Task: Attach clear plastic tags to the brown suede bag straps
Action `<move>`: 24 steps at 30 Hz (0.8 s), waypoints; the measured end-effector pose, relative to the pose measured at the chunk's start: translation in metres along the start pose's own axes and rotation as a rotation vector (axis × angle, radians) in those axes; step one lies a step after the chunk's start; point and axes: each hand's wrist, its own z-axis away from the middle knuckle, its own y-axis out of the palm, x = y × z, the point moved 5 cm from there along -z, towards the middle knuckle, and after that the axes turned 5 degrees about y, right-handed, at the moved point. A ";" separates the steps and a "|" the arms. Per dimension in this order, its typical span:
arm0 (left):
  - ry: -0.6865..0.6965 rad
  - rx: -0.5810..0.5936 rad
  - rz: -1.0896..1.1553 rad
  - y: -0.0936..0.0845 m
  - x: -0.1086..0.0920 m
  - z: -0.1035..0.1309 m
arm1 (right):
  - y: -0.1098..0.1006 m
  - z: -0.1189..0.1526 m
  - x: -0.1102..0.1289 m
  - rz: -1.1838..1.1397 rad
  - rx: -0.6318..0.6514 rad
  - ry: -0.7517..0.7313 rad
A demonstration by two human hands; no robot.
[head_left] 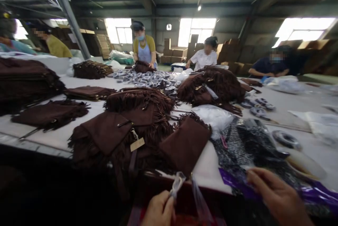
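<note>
Two bare hands work at the near edge of one long white surface [206, 171]. The fingers of the left hand [160, 209] are closed around one twisted clear plastic strip [177, 184], its looped end rising above the thumb. A second clear plastic strip [202, 199] hangs just to the right, below the lower corner of a brown flap bag [186, 143] that lies at the surface's edge. The right hand [277, 194] has thumb and forefinger brought together over the purple border [235, 182] of a black plastic bag [244, 141]; whether they grasp it, I cannot tell.

Left of the flap bag lies one brown fringed bag [105, 132] bearing one tan hang tag [137, 144]. Directly behind it is one fringed heap [139, 101], and a larger fringed heap [211, 87] sits farther back on the right; the bags in each are too tangled to count. Toward the left are one flat fringed piece [50, 115] and three stacks of brown bags [26, 78].

One pink item [224, 141] rests on the black plastic. A mound of grey coils [148, 78], too many to count, spreads across the middle. Five co-workers [144, 51] are beyond, one partly cut off at left.
</note>
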 end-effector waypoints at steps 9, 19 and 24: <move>0.252 -0.068 -0.328 -0.006 -0.010 0.017 | 0.187 0.131 0.097 -0.338 0.904 -0.010; 0.332 -0.128 -0.563 -0.003 0.003 0.015 | 0.208 0.132 0.074 -0.191 0.800 0.082; 0.281 -0.094 -0.514 -0.004 0.004 0.015 | 0.207 0.135 0.070 -0.351 0.850 0.081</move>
